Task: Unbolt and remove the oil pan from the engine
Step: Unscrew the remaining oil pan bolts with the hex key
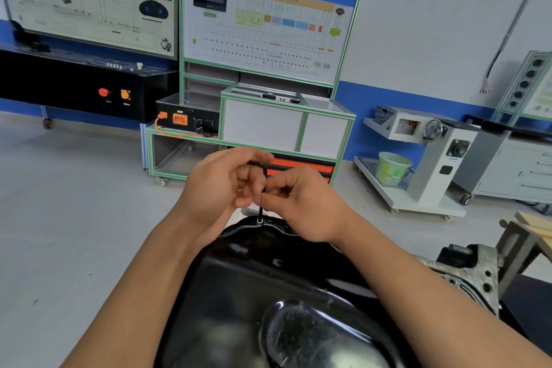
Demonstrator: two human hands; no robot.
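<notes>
Here's the oil pan (268,293), black and glossy, filling the lower middle of the frame. Its long axis runs from the bottom edge up toward the centre, narrow end pointing away from me. It sits on the grey engine block (466,275), which shows at lower right.

Both my hands meet above the pan's far rim. My left hand (215,188) curls round the top bend of the hex key (265,173), and my right hand (307,206) pinches the shaft lower down between thumb and forefinger. The key is L-shaped: its long arm stands near vertical, tip down in a bolt (260,220) on the far rim, and its short arm points to frame left.

Around me is pale grey floor (74,203). A green-framed training panel (268,24) stands at upper centre, with a black console (74,89) at upper left. At right is a white stand (433,146), and a green bucket (391,169) sits on its base.
</notes>
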